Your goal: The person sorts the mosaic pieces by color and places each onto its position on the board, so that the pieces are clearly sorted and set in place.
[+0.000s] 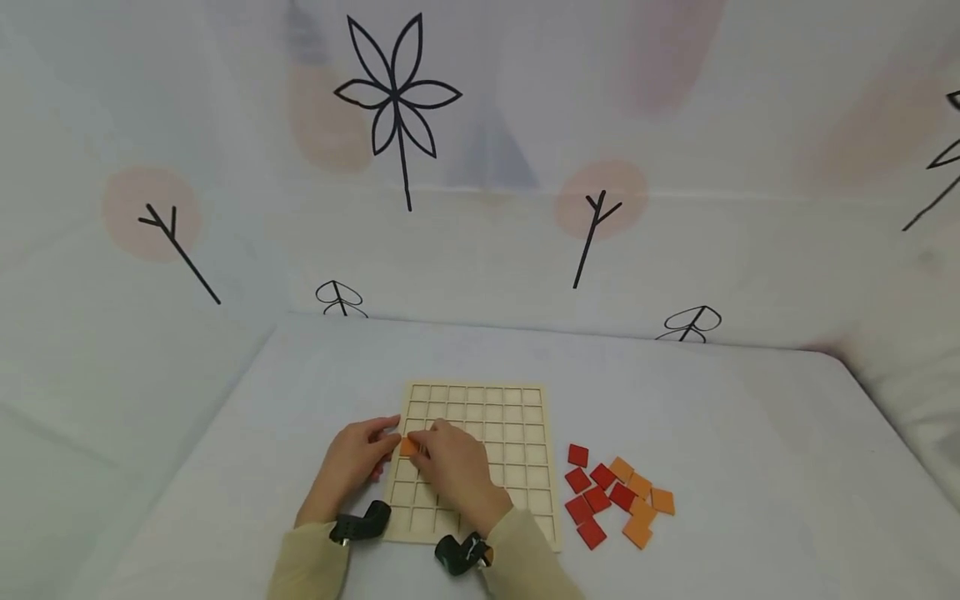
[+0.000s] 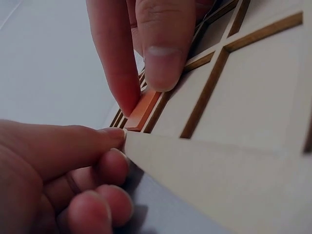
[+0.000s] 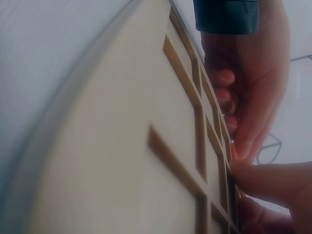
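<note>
A pale wooden grid board [image 1: 515, 454] lies on the white surface below both hands. At its left side, the right hand [image 1: 459, 468] pinches a small orange square tile [image 1: 408, 447] between thumb and finger. Seen closely in the left wrist view, the orange tile [image 2: 141, 114] lies in the outer column of squares; how deep it sits cannot be told. The left hand [image 1: 358, 450] holds the board's left edge beside the tile. Its thumb tip touches the rim at the tile's corner, and its other fingers curl beside the edge.
Right of the board lie several loose red tiles [image 1: 597, 499] and several orange tiles [image 1: 637, 533], some touching. A white cloth wall [image 1: 487, 250] with line-drawn plants rises behind the table [image 1: 720, 417]. Both wrists wear dark bands.
</note>
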`<state>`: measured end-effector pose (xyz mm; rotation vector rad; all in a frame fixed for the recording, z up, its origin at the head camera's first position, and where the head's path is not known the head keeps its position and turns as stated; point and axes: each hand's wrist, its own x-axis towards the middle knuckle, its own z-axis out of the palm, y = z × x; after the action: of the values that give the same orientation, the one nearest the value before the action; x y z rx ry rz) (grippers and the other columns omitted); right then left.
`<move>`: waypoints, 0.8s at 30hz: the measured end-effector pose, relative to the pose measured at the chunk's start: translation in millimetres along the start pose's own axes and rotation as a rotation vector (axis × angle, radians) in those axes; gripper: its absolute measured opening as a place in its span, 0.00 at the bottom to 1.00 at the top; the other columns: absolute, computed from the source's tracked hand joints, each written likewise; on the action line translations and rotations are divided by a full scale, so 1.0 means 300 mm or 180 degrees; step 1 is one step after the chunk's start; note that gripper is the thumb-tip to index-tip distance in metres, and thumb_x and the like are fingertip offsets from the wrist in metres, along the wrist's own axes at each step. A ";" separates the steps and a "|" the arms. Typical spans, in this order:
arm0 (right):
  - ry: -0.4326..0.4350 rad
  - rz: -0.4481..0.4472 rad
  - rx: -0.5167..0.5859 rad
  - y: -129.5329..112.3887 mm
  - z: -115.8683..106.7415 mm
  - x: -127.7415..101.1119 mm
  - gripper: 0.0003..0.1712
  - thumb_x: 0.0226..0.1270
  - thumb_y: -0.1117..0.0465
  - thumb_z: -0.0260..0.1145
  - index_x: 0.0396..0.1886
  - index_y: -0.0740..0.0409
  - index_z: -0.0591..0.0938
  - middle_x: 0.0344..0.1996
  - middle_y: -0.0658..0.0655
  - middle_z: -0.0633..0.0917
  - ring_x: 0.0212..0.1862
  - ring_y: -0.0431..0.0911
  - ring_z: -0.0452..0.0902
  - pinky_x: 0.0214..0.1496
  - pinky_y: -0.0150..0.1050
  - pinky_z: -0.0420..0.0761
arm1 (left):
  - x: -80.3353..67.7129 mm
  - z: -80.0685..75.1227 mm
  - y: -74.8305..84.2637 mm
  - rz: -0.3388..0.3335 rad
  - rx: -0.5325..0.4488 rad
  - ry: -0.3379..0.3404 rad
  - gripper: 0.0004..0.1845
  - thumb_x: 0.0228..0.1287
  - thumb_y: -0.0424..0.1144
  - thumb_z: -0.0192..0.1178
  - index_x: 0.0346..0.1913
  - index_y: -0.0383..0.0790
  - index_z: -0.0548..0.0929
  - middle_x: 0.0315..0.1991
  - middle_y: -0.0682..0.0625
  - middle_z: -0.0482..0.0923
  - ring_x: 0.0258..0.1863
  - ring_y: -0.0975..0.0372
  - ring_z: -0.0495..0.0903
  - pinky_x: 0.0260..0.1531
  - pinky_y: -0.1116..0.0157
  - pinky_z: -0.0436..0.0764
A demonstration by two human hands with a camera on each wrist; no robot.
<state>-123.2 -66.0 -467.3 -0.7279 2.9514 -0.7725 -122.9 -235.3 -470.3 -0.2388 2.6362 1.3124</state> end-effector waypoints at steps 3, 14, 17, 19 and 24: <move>-0.0035 -0.0046 0.0015 0.003 -0.006 0.003 0.13 0.61 0.50 0.63 0.44 0.45 0.83 0.24 0.45 0.72 0.21 0.37 0.62 0.18 0.30 0.60 | 0.001 0.000 0.002 -0.0028 -0.0039 0.0030 0.19 0.61 0.40 0.57 0.56 0.44 0.77 0.19 0.51 0.73 0.14 0.62 0.69 0.16 0.66 0.69; -0.0312 -0.0078 0.0441 0.018 -0.037 0.005 0.20 0.59 0.52 0.64 0.52 0.47 0.79 0.26 0.41 0.74 0.26 0.33 0.66 0.27 0.28 0.66 | -0.001 -0.015 -0.005 0.0008 0.0104 -0.0014 0.20 0.62 0.41 0.57 0.57 0.43 0.76 0.19 0.51 0.73 0.12 0.62 0.69 0.15 0.66 0.69; -0.0463 -0.0114 0.0720 0.026 -0.065 -0.002 0.20 0.60 0.53 0.63 0.52 0.48 0.79 0.27 0.40 0.76 0.28 0.32 0.68 0.32 0.29 0.68 | -0.004 -0.015 -0.011 -0.0042 0.0098 -0.0043 0.20 0.62 0.41 0.57 0.57 0.44 0.76 0.18 0.50 0.73 0.13 0.61 0.69 0.15 0.66 0.68; -0.0504 -0.0118 0.0853 0.032 -0.089 -0.009 0.19 0.60 0.53 0.62 0.52 0.48 0.79 0.27 0.40 0.77 0.29 0.32 0.69 0.33 0.29 0.69 | -0.001 -0.011 -0.011 -0.0025 0.0102 -0.0041 0.20 0.61 0.41 0.58 0.57 0.44 0.76 0.19 0.50 0.73 0.13 0.61 0.70 0.15 0.66 0.68; -0.0517 -0.0140 0.1027 0.050 -0.158 -0.034 0.18 0.63 0.52 0.60 0.53 0.47 0.79 0.30 0.40 0.78 0.30 0.33 0.70 0.33 0.30 0.70 | 0.011 0.009 -0.004 -0.0008 0.0067 -0.0026 0.20 0.61 0.42 0.58 0.57 0.44 0.76 0.20 0.51 0.73 0.13 0.61 0.70 0.16 0.65 0.70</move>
<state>-126.4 -28.1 -433.6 -0.7885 2.5877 -1.1003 -125.5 -233.9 -473.6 -0.2333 2.6407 1.2813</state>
